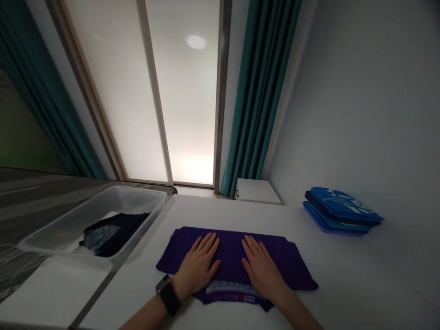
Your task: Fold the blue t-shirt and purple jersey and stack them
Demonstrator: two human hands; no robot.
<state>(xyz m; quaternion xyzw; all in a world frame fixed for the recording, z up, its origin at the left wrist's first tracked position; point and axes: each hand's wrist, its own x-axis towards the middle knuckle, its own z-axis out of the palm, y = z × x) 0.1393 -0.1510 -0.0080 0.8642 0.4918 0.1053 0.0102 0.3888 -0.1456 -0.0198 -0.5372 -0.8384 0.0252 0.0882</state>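
Note:
A purple T-shirt lies partly folded on the white table, its collar and label facing me at the near edge. My left hand, with a dark watch on the wrist, rests flat on the left half of the cloth. Flat on the right half is my right hand, fingers stretched forward. Neither hand grasps the fabric; both press on its upper face with a gap of purple cloth between them.
At the right against the wall sits a stack of folded blue shirts. A translucent plastic bin at the left holds dark clothing. Beyond the white table stand a small white cabinet and a teal curtain.

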